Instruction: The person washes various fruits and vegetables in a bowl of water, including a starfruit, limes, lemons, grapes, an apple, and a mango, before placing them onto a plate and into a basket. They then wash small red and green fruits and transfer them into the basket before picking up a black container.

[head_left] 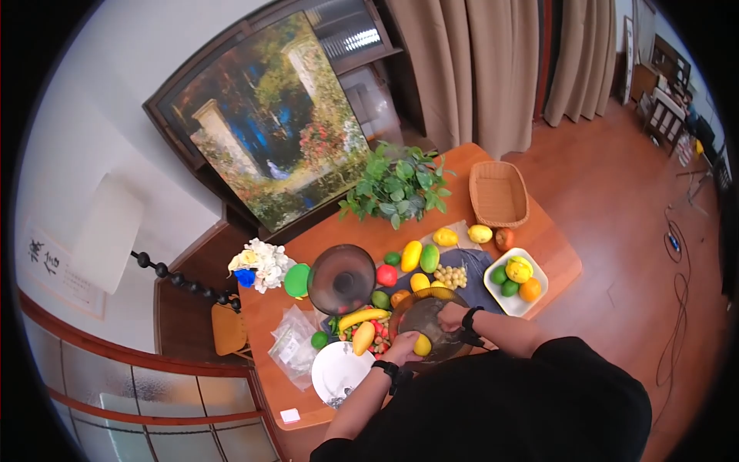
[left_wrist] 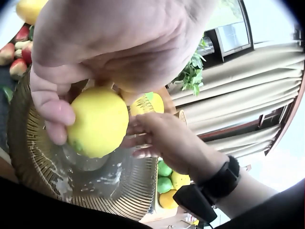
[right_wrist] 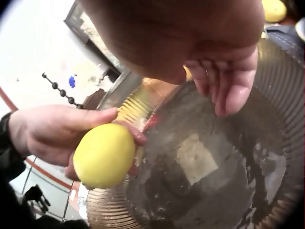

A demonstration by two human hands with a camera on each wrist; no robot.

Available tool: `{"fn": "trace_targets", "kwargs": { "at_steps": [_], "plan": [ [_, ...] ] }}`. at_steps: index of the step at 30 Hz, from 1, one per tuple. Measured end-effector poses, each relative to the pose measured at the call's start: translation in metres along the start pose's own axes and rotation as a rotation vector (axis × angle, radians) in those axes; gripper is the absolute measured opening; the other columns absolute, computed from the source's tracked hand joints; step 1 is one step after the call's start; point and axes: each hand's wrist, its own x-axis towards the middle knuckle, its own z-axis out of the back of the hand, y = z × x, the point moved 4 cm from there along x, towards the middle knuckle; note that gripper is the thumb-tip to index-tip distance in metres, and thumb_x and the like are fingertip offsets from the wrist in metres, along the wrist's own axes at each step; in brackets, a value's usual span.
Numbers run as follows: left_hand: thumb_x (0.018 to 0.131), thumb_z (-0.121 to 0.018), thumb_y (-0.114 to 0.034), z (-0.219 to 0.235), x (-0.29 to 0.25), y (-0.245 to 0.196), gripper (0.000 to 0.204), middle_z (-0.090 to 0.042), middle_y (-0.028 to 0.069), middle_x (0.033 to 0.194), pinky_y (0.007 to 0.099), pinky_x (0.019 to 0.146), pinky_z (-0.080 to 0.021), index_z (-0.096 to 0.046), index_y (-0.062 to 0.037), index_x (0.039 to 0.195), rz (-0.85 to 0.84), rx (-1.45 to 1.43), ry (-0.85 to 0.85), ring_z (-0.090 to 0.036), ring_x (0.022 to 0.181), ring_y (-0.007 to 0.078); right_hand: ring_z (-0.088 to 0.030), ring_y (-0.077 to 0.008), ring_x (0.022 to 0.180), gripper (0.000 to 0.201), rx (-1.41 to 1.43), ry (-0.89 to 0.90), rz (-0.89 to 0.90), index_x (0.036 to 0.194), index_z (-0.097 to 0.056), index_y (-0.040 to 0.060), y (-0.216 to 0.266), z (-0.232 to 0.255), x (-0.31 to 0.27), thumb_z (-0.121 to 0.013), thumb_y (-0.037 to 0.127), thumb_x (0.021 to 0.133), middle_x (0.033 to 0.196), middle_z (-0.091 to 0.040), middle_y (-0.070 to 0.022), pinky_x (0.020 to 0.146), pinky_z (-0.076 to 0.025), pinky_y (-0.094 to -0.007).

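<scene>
A lemon (left_wrist: 97, 121) is in my left hand (head_left: 402, 350), with fingers and thumb curled round it. It is held over the near left side of a ribbed amber glass bowl (left_wrist: 128, 205) that contains water. Across the bowl, my right hand (head_left: 453, 316) hovers above the water with loosely bent, wet fingers (right_wrist: 237, 98) and holds nothing. In the right wrist view, the lemon is at the bowl's left side, apart from the right hand. A pale square patch (right_wrist: 196, 160) shows through the water at the bowl's bottom.
A white plate (head_left: 331, 369) lies left of the bowl, near a mango (head_left: 363, 337) and a banana (head_left: 362, 318). Grapes (head_left: 451, 276) and other fruit lie behind. A white dish (head_left: 500, 304) of fruit and a wicker basket (head_left: 499, 202) stand right; a dark round plate (head_left: 331, 266) stands back left.
</scene>
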Motion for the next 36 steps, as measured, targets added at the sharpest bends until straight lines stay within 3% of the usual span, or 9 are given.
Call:
{"fn": "trace_targets", "kwargs": {
  "at_steps": [1,5,7,10,14,17,24,31,36],
  "plan": [
    [0.104,-0.044,-0.033,0.0,0.002,0.001,0.037,-0.063,0.012,0.116,0.0494,0.08,-0.058,-0.05,-0.0088,0.131,-0.005,-0.022,-0.001,-0.067,0.1,0.0328,-0.07,-0.0343,0.078,0.032,0.456,0.212,-0.156,0.091,-0.07,-0.0029,0.009,-0.004,-0.011,-0.059,0.027,0.088,0.093,-0.07,-0.0219,0.074,-0.056,-0.041],
    [0.105,-0.037,-0.037,-0.005,0.016,0.009,0.04,-0.065,0.013,0.118,0.0447,0.079,-0.059,-0.053,-0.0091,0.127,0.089,-0.266,0.1,-0.068,0.099,0.0313,-0.068,-0.0305,0.093,0.027,0.677,0.535,-0.035,0.103,-0.068,0.0039,0.044,-0.021,-0.031,-0.056,0.025,0.091,0.097,-0.069,-0.0184,0.083,-0.054,-0.0413],
    [0.105,-0.034,-0.04,-0.008,0.015,0.004,0.042,-0.066,0.0129,0.117,0.0428,0.078,-0.059,-0.052,-0.0091,0.128,0.096,-0.261,0.147,-0.069,0.096,0.0309,-0.067,-0.04,0.088,0.045,-0.033,0.063,0.543,0.111,-0.066,0.0036,0.065,-0.011,-0.036,-0.064,0.042,0.088,0.095,-0.07,-0.0186,0.083,-0.055,-0.04],
    [0.105,-0.034,-0.041,-0.015,0.005,-0.01,0.045,-0.066,0.0136,0.115,0.0413,0.076,-0.06,-0.052,-0.0077,0.128,0.049,-0.251,0.159,-0.07,0.091,0.0309,-0.066,-0.0426,0.092,0.057,-0.363,-0.102,0.755,0.126,-0.057,0.0056,0.068,-0.016,-0.067,-0.065,0.046,0.087,0.099,-0.069,-0.0227,0.087,-0.053,-0.0439],
    [0.105,-0.037,-0.034,-0.015,-0.013,-0.026,0.041,-0.064,0.0176,0.113,0.0405,0.07,-0.061,-0.051,-0.0014,0.126,-0.09,-0.13,-0.014,-0.071,0.087,0.0317,-0.064,-0.0444,0.102,0.06,-0.275,0.13,0.323,0.128,-0.05,0.006,0.06,-0.025,-0.064,-0.067,0.043,0.085,0.105,-0.066,-0.0303,0.09,-0.05,-0.049],
    [0.105,-0.041,-0.032,-0.014,-0.021,-0.033,0.04,-0.066,0.0182,0.103,0.0368,0.061,-0.061,-0.054,0.0016,0.121,-0.134,-0.024,-0.105,-0.072,0.077,0.0308,-0.063,-0.0448,0.105,0.056,-0.309,0.155,0.271,0.126,-0.051,0.0059,0.071,-0.02,-0.07,-0.068,0.038,0.083,0.106,-0.066,-0.0303,0.091,-0.05,-0.0488],
    [0.104,-0.042,-0.032,0.0,-0.023,-0.033,0.037,-0.067,0.0162,0.079,0.0354,0.048,-0.056,-0.059,0.0013,0.111,-0.066,0.196,-0.128,-0.067,0.052,0.0281,-0.064,-0.0437,0.101,0.058,-0.384,0.13,0.572,0.126,-0.053,0.0068,0.072,-0.01,-0.084,-0.073,0.027,0.076,0.104,-0.065,-0.0302,0.089,-0.051,-0.0483],
    [0.101,-0.046,-0.026,0.008,-0.026,-0.026,0.03,-0.066,0.0135,0.092,0.0339,0.057,-0.056,-0.053,-0.0031,0.119,-0.089,0.079,-0.102,-0.07,0.067,0.0243,-0.057,-0.0406,0.112,0.069,-0.137,-0.501,0.419,0.132,-0.048,0.0049,0.043,0.101,-0.135,-0.078,0.026,0.074,0.122,-0.055,-0.0273,0.097,-0.047,-0.0447],
    [0.1,-0.047,-0.025,0.012,-0.019,-0.019,0.03,-0.064,0.0115,0.098,0.0339,0.057,-0.055,-0.051,-0.0044,0.122,-0.116,-0.008,-0.14,-0.067,0.066,0.0214,-0.064,-0.0418,0.092,0.048,-0.534,-0.743,0.242,0.125,-0.048,0.0042,-0.028,0.141,-0.161,-0.066,0.014,0.082,0.113,-0.055,-0.0247,0.077,-0.055,-0.0459]
  ]
}}
